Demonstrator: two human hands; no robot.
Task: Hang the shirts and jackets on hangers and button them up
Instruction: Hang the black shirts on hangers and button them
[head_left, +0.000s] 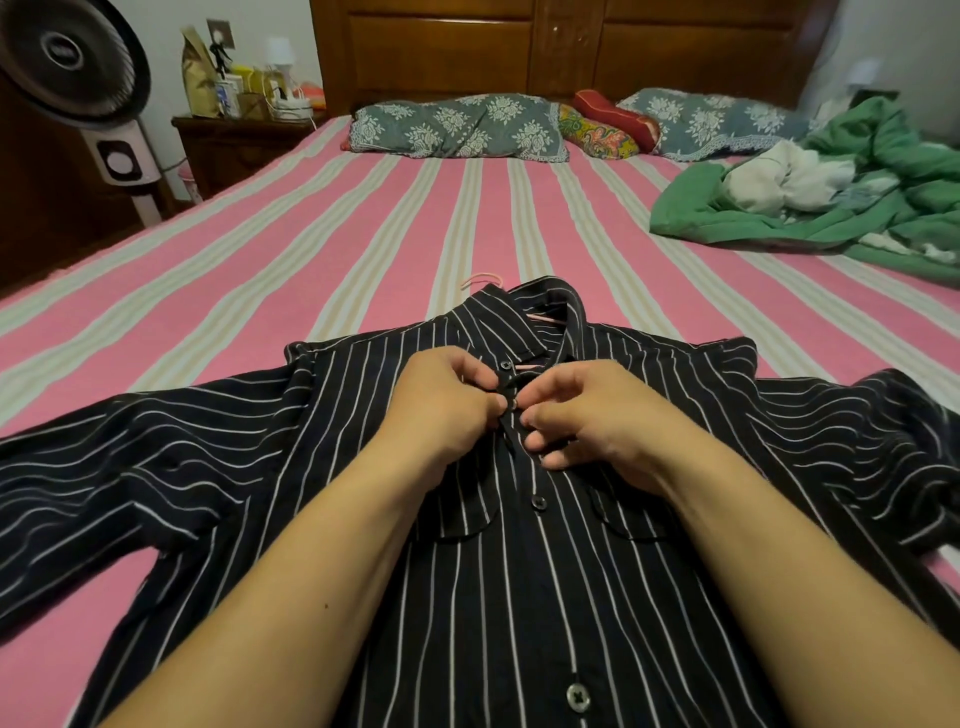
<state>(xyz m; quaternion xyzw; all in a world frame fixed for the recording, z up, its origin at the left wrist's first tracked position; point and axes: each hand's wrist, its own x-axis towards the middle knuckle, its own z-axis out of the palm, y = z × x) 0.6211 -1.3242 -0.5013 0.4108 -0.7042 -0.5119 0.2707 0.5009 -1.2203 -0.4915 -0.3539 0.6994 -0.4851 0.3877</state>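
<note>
Close to the near edge of the pink-striped bed sheet (363, 218): black pinstriped shirt (519, 597) spread flat, front up, sleeves flung out left and right, pink hanger (483, 278) hook poking out beyond the collar. Left hand (447, 402) curled tight, fingertips pinching the placket's left edge just below the collar button. Right hand (582, 415) curled likewise, thumb and forefinger nipping the opposite edge, fingertips of both almost touching. Lower buttons (538, 502) fastened. Far right: rumpled green quilt (779, 208). Far end: floral pillows (457, 124) against the wooden headboard (571, 47). Far left: standing fan (72, 57).
</note>
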